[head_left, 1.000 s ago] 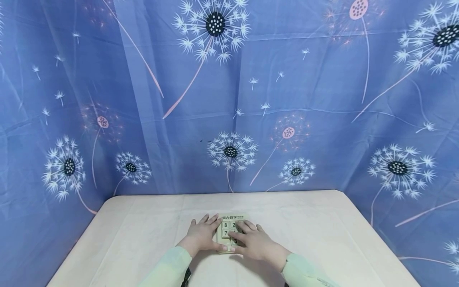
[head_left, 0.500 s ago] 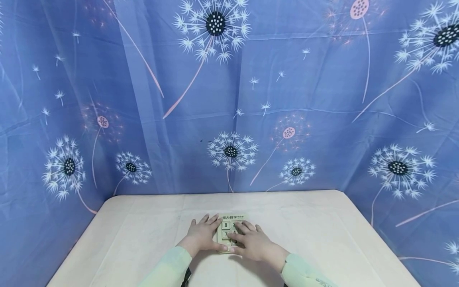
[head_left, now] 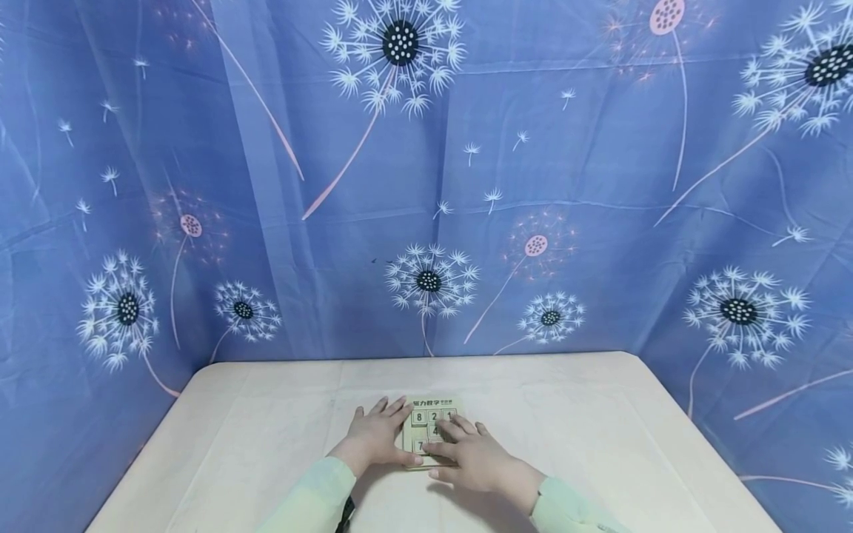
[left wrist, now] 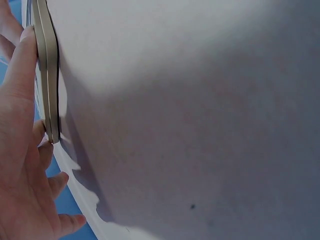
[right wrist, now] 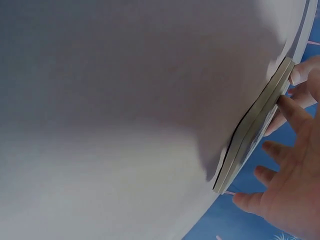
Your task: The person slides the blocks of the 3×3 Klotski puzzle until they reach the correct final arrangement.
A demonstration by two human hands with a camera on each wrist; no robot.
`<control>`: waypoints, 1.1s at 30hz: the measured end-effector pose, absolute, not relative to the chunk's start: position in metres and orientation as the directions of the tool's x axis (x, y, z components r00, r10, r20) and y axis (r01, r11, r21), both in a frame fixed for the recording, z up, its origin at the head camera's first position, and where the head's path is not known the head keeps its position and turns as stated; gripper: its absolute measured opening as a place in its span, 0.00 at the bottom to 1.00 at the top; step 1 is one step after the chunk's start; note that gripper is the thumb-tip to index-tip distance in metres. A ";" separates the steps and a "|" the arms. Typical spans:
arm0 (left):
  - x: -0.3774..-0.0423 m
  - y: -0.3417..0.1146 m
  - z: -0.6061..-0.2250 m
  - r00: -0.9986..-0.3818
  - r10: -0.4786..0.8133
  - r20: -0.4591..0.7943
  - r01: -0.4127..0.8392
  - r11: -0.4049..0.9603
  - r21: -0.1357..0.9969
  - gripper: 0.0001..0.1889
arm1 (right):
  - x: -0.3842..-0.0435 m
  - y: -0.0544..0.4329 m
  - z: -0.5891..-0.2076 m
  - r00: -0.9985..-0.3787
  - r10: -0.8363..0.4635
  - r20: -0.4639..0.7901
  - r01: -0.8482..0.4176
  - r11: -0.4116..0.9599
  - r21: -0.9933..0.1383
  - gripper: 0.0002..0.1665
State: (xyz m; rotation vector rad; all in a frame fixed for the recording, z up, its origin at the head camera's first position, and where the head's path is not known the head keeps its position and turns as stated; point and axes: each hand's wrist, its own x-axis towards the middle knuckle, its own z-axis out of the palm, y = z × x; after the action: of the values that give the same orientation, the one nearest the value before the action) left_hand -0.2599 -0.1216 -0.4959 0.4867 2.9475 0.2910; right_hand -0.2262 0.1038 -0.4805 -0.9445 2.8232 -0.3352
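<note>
Blue curtain, pale table, number board

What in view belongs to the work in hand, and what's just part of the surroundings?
In use:
number puzzle board
numbered tiles
left hand, touching the board
right hand, at the tiles

Surroundings:
pale tabletop under the board
blue dandelion-print cloth behind

Smooth, plastic-looking material with a low sheen is seen along the sides of the board; its number tiles are shown too small for gloss to be judged. The tabletop is finished matt, with faint creases. The backdrop is made of printed cloth, crossed by fold lines; matt fabric is seen in the sleeves.
</note>
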 end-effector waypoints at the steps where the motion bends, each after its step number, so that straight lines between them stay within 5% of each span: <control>1: -0.260 -0.122 -0.496 -0.938 0.330 -0.106 0.303 0.929 0.213 0.55 | -0.226 0.104 -0.480 -0.789 -0.612 -0.064 -0.580 0.774 -0.255 0.30; 33: -0.258 -0.122 -0.493 -0.937 0.333 -0.104 0.306 0.928 0.214 0.54 | -0.236 0.109 -0.482 -0.824 -0.565 -0.045 -0.536 0.802 -0.263 0.33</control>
State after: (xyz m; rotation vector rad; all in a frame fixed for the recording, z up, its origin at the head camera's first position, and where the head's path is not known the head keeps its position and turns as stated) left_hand -0.2578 -0.1218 -0.4929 0.4908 2.9472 0.2943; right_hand -0.2363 0.1095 -0.4822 -0.8792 2.8666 -0.3637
